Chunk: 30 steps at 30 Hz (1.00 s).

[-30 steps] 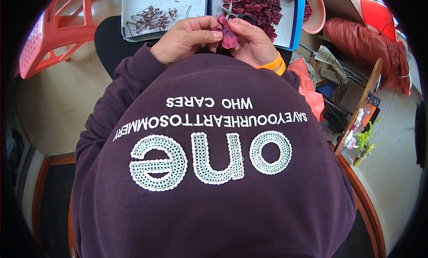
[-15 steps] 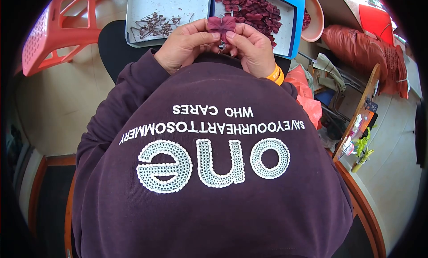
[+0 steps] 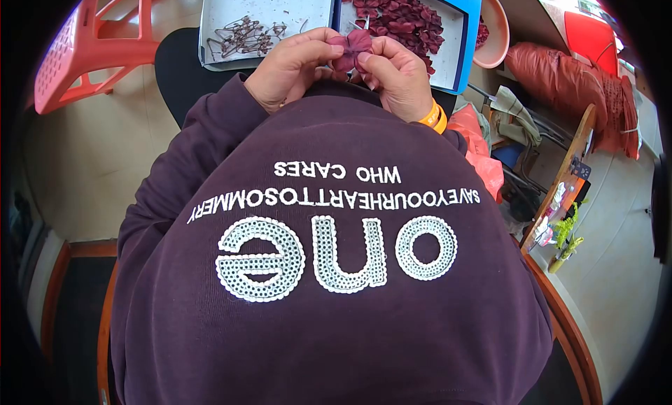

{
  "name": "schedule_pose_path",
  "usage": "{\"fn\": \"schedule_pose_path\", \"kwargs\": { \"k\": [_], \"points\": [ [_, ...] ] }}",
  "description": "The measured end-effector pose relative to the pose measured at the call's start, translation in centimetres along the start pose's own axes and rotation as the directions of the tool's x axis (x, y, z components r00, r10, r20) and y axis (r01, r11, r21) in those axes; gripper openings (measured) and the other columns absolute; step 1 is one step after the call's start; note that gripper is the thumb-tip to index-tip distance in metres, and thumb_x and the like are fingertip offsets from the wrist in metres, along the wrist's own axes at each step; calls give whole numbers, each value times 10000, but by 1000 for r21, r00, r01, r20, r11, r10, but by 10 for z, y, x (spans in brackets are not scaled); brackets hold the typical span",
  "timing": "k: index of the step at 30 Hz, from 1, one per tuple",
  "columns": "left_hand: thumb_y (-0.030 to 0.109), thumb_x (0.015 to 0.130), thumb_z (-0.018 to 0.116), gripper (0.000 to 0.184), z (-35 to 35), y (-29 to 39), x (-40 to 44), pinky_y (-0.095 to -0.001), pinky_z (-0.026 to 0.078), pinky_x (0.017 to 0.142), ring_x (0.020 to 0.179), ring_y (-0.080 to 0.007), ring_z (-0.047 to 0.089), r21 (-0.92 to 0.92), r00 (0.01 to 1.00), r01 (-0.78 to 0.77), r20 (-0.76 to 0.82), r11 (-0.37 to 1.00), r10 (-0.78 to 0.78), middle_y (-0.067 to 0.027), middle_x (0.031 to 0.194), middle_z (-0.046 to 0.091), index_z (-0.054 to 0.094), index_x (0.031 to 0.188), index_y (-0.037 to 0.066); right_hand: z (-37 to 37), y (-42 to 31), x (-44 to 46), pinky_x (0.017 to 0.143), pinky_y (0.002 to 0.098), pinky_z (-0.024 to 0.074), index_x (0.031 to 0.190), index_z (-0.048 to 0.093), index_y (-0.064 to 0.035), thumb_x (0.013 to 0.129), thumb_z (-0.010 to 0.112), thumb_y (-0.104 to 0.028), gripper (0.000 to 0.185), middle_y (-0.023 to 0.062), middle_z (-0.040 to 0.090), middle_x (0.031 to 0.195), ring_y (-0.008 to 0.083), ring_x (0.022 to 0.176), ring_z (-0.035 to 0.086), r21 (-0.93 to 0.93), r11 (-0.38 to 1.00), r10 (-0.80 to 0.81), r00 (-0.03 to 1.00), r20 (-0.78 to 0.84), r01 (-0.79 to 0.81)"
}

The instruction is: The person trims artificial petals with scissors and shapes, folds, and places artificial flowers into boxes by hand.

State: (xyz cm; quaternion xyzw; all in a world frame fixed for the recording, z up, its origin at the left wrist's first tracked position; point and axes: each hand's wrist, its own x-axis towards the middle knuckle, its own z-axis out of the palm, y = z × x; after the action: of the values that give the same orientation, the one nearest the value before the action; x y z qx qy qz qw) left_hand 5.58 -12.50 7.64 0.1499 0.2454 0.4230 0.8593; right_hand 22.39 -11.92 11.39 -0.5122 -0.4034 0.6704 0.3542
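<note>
Between my two hands, near the top centre, is a dark red petal piece [image 3: 352, 50] with several lobes. My left hand [image 3: 290, 68] pinches its left side between thumb and fingers. On its right side, my right hand [image 3: 401, 76], with orange bands at the wrist, grips it in the same way. Part of a pale metal tool shows behind the petals, mostly hidden. Beyond my right hand, many dark red petals [image 3: 406, 22] lie heaped in a blue-edged tray [image 3: 463, 41]. Thin brown wiry stems [image 3: 245, 38] lie in the white tray [image 3: 269, 1] beyond my left hand.
A pink stool [image 3: 84, 48] stands at the upper left. A pink basin [image 3: 498, 29] is right of the trays. Farther right are a large red bag [image 3: 560, 80], a pink plastic bag [image 3: 483, 157] and a wooden board [image 3: 568, 171] with a green plant [image 3: 567, 226].
The petal piece has turned from hanging down to spread flat, then tilted slightly between my fingers. Both hands stay closed on it. The view has shifted a little, moving the trays and stool.
</note>
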Motion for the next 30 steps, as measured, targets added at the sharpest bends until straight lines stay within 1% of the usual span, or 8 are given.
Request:
{"fn": "schedule_pose_path", "kwargs": {
  "k": [3,13,18,22,23,27,29,30],
  "points": [
    [68,811,499,148,-3,-2,1,-226,374,760,779,-120,507,9,1000,-7,21,1000,7,-61,868,548,526,952,30,-1,2,-1,486,137,339,776,562,-51,759,577,-57,23,-11,531,655,44,535,413,-21,1000,-2,1000,20,2],
    [45,795,521,69,2,-6,-1,-190,393,675,691,-100,518,38,1000,-18,-22,999,19,-40,767,570,552,857,51,-2,4,1,478,124,323,823,562,-32,778,569,-27,46,8,534,666,42,510,417,-20,999,-26,1000,8,26],
    [36,800,519,68,-1,-5,0,-185,407,644,659,-106,522,153,995,-8,-92,988,22,-48,755,572,551,860,33,-1,7,5,482,130,327,803,565,-29,784,556,-30,21,12,529,658,53,506,422,-31,999,8,1000,16,-7],
    [25,800,535,64,-15,4,2,-193,426,623,639,-114,524,169,868,-223,-413,960,275,-69,749,582,553,860,11,-21,14,26,483,148,341,782,568,-35,782,553,-42,17,24,543,685,57,511,434,-165,986,-56,967,-248,15],
    [25,800,535,64,-17,7,3,-193,426,623,639,-114,524,176,872,-224,-403,958,278,-69,749,582,553,860,11,-30,19,32,483,148,341,782,568,-35,782,553,-42,17,24,543,685,57,511,434,-162,986,-66,965,-253,25],
    [20,795,556,57,-24,14,0,-203,437,621,624,-122,527,160,821,-280,-472,947,322,-85,750,591,556,848,-1,-73,61,48,500,216,389,767,573,-46,760,554,-60,25,43,558,705,112,532,471,-705,710,-217,948,-234,-12],
    [29,794,572,67,-25,2,3,-204,438,605,611,-122,528,147,818,-240,-501,960,282,-88,747,593,557,849,-5,-78,73,38,539,284,420,788,566,-62,726,576,-89,68,53,547,713,182,574,498,-928,367,-433,896,-102,71],
    [37,799,564,75,-26,-5,6,-201,437,576,589,-122,527,106,821,-220,-517,970,243,-81,739,588,556,864,0,-79,79,36,575,339,433,837,550,-77,699,591,-107,146,73,528,764,263,632,514,-962,272,-401,908,-119,-5]
  ]
}}
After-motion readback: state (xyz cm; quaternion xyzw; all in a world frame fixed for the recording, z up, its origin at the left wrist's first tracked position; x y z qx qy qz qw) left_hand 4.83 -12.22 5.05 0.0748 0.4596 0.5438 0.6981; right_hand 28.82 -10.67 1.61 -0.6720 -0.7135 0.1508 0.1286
